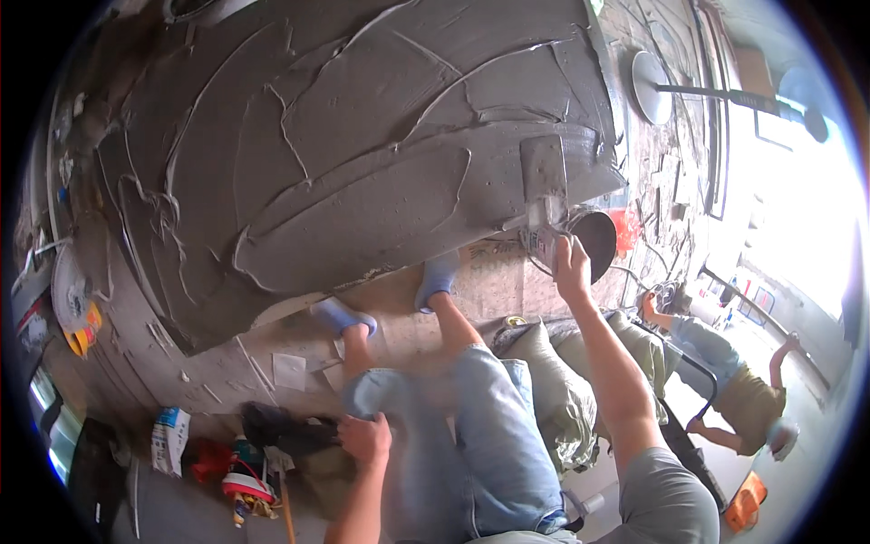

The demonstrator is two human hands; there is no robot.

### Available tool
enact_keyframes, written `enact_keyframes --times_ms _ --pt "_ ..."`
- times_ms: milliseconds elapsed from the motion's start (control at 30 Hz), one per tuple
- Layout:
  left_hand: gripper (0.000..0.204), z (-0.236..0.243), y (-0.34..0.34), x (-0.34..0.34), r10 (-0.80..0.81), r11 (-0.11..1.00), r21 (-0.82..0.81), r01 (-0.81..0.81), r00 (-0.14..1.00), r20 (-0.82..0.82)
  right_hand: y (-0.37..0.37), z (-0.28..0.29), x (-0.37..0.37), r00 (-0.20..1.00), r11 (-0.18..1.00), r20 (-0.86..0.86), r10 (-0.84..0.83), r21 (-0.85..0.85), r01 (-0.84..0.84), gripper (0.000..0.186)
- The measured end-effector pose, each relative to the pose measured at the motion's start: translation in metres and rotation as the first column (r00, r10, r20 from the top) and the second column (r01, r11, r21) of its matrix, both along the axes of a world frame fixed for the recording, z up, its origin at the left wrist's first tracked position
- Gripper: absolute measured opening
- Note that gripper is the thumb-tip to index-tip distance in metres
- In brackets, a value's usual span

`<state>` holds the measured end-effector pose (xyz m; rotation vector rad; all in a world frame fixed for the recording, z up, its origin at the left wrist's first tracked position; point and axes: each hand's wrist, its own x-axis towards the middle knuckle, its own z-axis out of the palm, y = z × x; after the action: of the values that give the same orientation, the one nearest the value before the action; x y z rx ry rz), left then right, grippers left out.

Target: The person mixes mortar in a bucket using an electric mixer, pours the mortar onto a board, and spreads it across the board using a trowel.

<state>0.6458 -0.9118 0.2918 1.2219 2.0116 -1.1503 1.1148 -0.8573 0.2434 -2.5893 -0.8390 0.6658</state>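
My right hand (571,269) is closed round the handle of a plastering trowel (544,170), whose flat blade is coated in grey paste. The blade lies at the right front edge of a large slab spread with wet grey mortar (362,199), marked by curved ridges. Just right of the hand stands a round dark bucket (596,245), partly behind it. My left hand (364,439) is curled into a fist beside my left knee; whether anything is inside its fingers is hidden. My feet in blue clogs (439,279) stand at the slab's near edge.
Pale sacks (544,372) lie right of my legs. Another person (725,372) bends at the far right. A fan on a stand (652,88) is at the upper right. At lower left are a red-rimmed bucket (249,485), a white bag (170,440) and dark cloth (288,430).
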Motion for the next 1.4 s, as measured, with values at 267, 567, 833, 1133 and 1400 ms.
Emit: enact_keyframes --times_ms 267,567,833,1133,1400 --pt "0.065 -0.003 -0.010 -0.002 -0.036 0.999 0.004 0.036 0.999 -0.001 -0.033 -0.011 -0.115 0.880 0.895 -0.431 0.199 -0.285 -0.342 0.044" --pt "0.065 -0.004 -0.011 -0.001 0.039 0.999 -0.004 -0.039 0.999 0.002 0.013 -0.001 -0.213 0.585 0.706 -0.604 0.542 -0.051 -0.706 0.050" --pt "0.058 -0.005 -0.016 -0.012 0.173 0.982 0.066 -0.176 0.984 0.052 0.024 -0.038 -0.289 0.841 0.916 -0.446 0.307 -0.102 -0.388 0.043" --pt "0.057 0.005 -0.006 -0.023 0.127 0.987 0.086 -0.135 0.988 0.091 -0.046 -0.005 -0.286 0.697 0.808 -0.550 0.461 -0.066 -0.586 0.050" --pt "0.058 -0.003 -0.022 -0.045 0.095 0.992 0.073 -0.099 0.994 0.063 -0.015 -0.040 -0.258 0.889 0.971 -0.393 0.237 0.100 -0.215 0.035"
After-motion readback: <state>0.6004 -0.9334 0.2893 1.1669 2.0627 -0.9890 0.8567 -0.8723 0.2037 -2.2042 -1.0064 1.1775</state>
